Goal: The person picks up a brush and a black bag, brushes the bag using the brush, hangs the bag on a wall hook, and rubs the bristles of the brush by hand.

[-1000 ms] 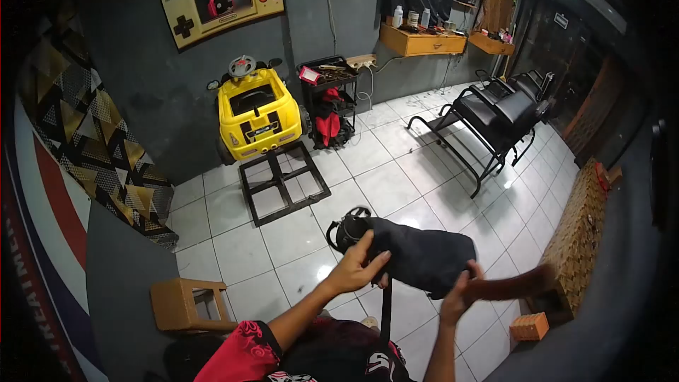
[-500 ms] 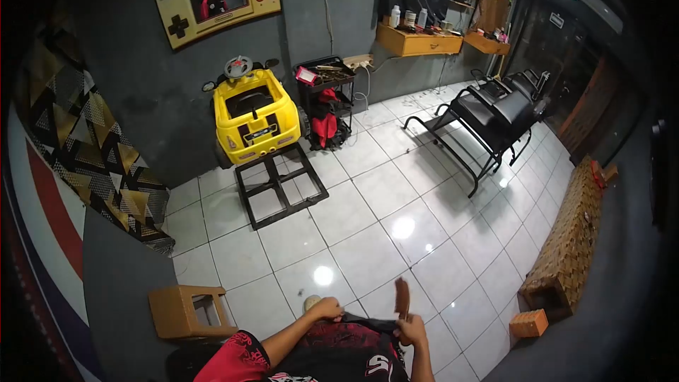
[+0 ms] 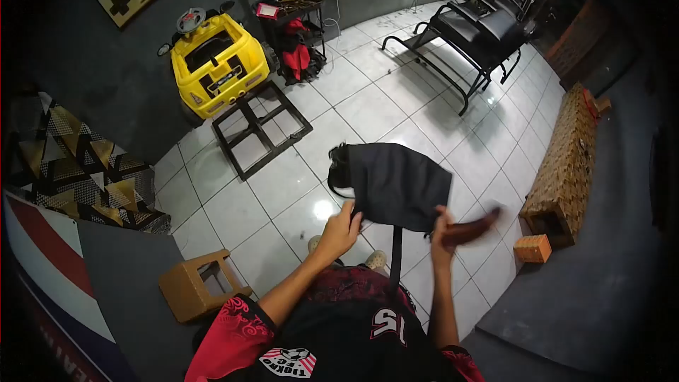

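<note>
A black cloth pouch [image 3: 399, 184] is held up in front of my body, with a dark strap [image 3: 396, 262] hanging from its lower edge toward my shirt. My left hand [image 3: 341, 230] pinches the pouch at its lower left corner, near a dark loop at that side. My right hand [image 3: 443, 235] grips its lower right corner. That same hand holds a brown brush-like tool [image 3: 477, 228], which points out to the right and is smeared by motion, so its exact kind is unclear.
A yellow toy car [image 3: 219, 64] stands by the wall, with a black metal frame [image 3: 263, 131] in front. Beside it is a black trolley [image 3: 290, 35]. A black reclining chair [image 3: 481, 28], woven box [image 3: 562, 163], orange block [image 3: 532, 248] and brown stool [image 3: 201, 286] surround the tiled floor.
Both hands have moved up and away from my waist, lifting and spreading the black pouch. The brown tool has swung from upright to pointing right. My view has tilted down.
</note>
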Action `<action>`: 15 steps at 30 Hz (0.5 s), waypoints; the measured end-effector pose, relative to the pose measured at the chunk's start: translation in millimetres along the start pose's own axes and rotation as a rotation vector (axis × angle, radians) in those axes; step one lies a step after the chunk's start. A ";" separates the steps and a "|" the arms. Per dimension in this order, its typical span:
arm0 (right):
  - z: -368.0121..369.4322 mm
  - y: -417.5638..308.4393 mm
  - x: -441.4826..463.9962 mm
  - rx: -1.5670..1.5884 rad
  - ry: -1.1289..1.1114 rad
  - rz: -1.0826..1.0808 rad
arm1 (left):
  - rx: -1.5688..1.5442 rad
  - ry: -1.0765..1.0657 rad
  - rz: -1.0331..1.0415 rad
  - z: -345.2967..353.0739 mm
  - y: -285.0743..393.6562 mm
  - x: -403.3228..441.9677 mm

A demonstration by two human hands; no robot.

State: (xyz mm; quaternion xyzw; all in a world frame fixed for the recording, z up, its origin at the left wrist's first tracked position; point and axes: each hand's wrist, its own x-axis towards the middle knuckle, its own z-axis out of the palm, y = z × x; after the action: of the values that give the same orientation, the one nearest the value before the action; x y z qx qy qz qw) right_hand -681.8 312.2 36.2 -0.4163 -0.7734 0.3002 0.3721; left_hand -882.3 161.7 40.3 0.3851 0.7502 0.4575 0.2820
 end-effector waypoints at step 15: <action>2.3 -0.3 -40.2 0.225 -0.257 0.554 | -0.380 -0.321 -0.231 -27.7 -62.3 -6.9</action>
State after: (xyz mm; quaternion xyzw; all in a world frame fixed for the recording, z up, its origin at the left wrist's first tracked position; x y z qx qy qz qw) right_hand -668.6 276.9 22.1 -0.5258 -0.6336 0.5236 0.2191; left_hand -920.0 125.2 -3.8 0.3049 0.6356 0.4880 0.5147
